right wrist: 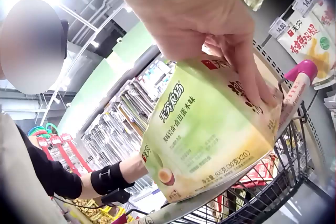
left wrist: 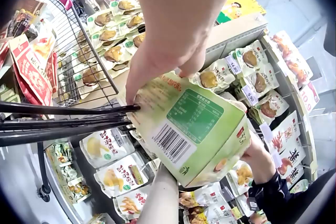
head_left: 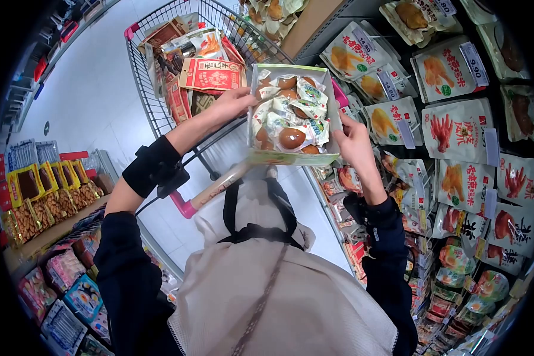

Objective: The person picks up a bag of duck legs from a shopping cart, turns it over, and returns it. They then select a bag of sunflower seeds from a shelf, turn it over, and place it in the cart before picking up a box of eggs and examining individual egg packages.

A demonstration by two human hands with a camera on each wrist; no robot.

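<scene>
An open-topped box (head_left: 323, 159) of individually wrapped brown eggs (head_left: 292, 137) is held up between both hands, above the cart handle. At its left side the left hand (head_left: 234, 104) grips the wall; the right hand (head_left: 354, 142) grips the right side. The left wrist view has the green underside of the box (left wrist: 194, 124) with a barcode, and the left hand (left wrist: 168, 50) curled over its edge. In the right wrist view, the fingers of the right hand (right wrist: 210, 29) wrap the printed green box (right wrist: 205, 129).
A wire shopping cart (head_left: 145, 89) with red and white snack packets (head_left: 212, 74) stands ahead, its handle (head_left: 219, 185) below the box. Hanging packets (head_left: 457, 127) with price tags line the right shelf. Yellow-topped nut bags (head_left: 50, 187) sit on the left shelf.
</scene>
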